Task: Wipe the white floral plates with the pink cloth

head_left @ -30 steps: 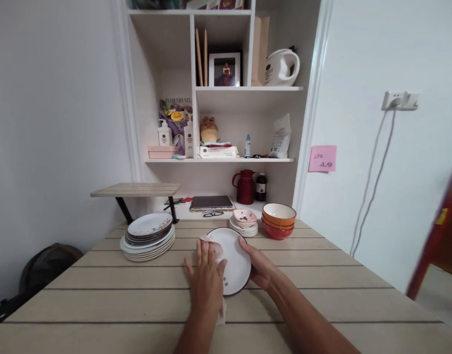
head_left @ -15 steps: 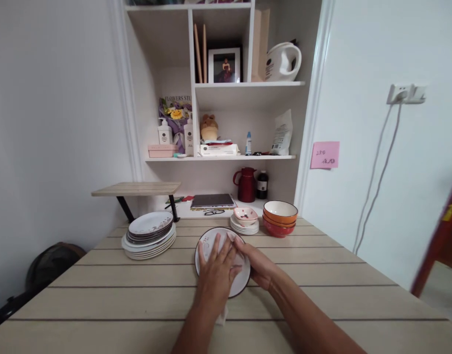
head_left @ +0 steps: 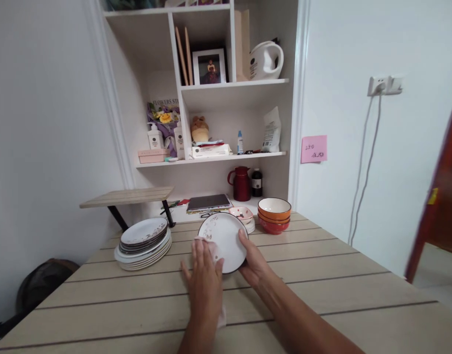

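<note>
- we see a white shelf unit (head_left: 231, 105) rising behind the dark-rimmed plate (head_left: 227, 238).
- we have a slatted wooden table (head_left: 137, 305) spreading below and around that plate.
- we find a raised wooden stand (head_left: 126, 196) behind the plate and well to its left.
- we see a stack of plates (head_left: 142, 243) left of the plate, well apart from it.
- we spot a red jug (head_left: 242, 184) behind the plate, slightly right.
- we see nested bowls (head_left: 273, 216), orange over red, right of the plate and a little behind.
- we have the plate itself before us, tilted with its patterned face towards us; we cannot tell whether its lower edge touches the table.
- our right hand (head_left: 254, 263) grasps the plate's right side, thumb on its face.
- our left hand (head_left: 205, 275) lies flat and unclenched, fingers straight, over a cloth (head_left: 213, 247) at the plate's left side.
- we see small dishes (head_left: 241, 214) behind the plate, partly hidden by it.
- our pale pink cloth is pressed against the plate, one end trailing below it.
</note>
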Motion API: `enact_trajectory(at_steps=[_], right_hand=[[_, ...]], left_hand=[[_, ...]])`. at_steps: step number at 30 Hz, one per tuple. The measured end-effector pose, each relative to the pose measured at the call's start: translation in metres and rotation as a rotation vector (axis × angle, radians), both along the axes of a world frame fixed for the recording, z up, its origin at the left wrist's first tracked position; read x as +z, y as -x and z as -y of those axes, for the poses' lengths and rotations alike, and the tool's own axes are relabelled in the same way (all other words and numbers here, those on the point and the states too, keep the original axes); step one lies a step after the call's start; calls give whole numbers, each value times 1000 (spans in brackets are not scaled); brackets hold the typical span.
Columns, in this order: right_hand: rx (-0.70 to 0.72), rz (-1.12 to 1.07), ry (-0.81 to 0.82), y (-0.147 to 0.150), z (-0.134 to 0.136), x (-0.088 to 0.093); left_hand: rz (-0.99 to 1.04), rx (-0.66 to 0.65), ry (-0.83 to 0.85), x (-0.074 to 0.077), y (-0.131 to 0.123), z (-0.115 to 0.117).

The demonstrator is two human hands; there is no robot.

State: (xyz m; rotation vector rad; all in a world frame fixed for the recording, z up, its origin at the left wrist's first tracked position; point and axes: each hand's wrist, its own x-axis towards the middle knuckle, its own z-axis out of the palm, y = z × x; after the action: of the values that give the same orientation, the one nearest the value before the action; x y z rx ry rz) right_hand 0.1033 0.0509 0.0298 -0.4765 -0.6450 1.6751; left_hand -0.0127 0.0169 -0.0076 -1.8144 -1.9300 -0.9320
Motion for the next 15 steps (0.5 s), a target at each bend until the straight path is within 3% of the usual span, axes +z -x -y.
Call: enact_trajectory(at_steps=[5, 8, 10, 15], right_hand=[[104, -39, 52, -15, 3, 12], [229, 20, 44, -16, 7, 12], [246, 29, 22, -12, 9, 9], [250, 41, 64, -1, 5, -4]], left_hand=[[-84, -420, -76, 7, -31, 28], [-78, -521, -71, 10, -28, 31], [-45, -469, -71, 12, -19, 27], [110, -166, -10, 6, 0, 9]])
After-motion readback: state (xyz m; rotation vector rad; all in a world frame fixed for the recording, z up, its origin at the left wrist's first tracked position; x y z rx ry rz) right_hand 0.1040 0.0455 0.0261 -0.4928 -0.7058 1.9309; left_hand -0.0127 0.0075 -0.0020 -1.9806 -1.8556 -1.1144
